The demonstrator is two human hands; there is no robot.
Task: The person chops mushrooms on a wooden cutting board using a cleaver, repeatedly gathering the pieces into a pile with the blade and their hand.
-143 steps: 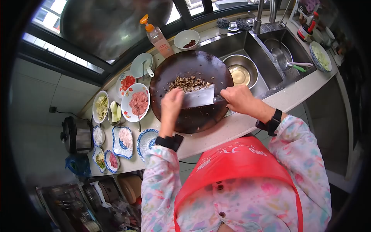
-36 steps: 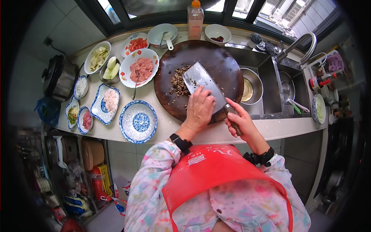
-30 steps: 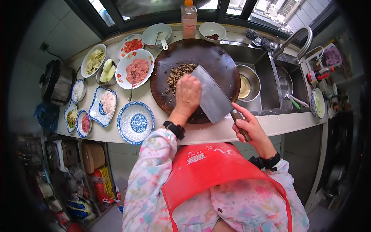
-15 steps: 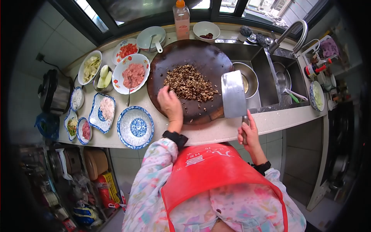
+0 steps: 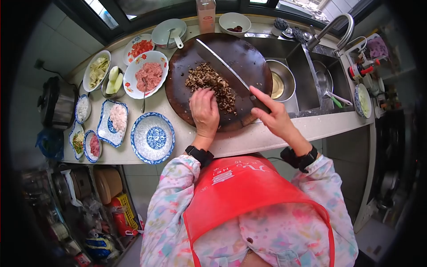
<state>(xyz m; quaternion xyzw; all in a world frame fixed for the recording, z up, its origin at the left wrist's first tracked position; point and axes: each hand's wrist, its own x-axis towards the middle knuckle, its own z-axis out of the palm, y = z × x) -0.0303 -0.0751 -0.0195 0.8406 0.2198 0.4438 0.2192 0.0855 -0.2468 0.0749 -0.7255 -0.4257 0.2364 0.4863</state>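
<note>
A heap of chopped dark brown bits (image 5: 205,79), perhaps mushroom, lies on a round dark wooden chopping board (image 5: 187,53). My left hand (image 5: 204,111) rests at the near edge of the heap, palm down, its fingers slightly bent and touching the bits. In my right hand (image 5: 276,116) is the handle of a cleaver (image 5: 224,64). The blade stands on edge over the board, just right of the heap, pointing to the far left. Whether its edge meets the wood cannot be seen.
Left of the board are a bowl of minced meat (image 5: 149,76), a blue-patterned bowl (image 5: 155,137), a dish of pale chopped food (image 5: 116,118) and several smaller dishes. On the right, a metal pot (image 5: 284,80) sits at the sink (image 5: 307,84). A bottle (image 5: 206,18) stands behind.
My right hand has brought the cleaver from the counter's front edge up and left over the board, turning the blade on edge. My left hand has shifted slightly right, onto the heap's near edge.
</note>
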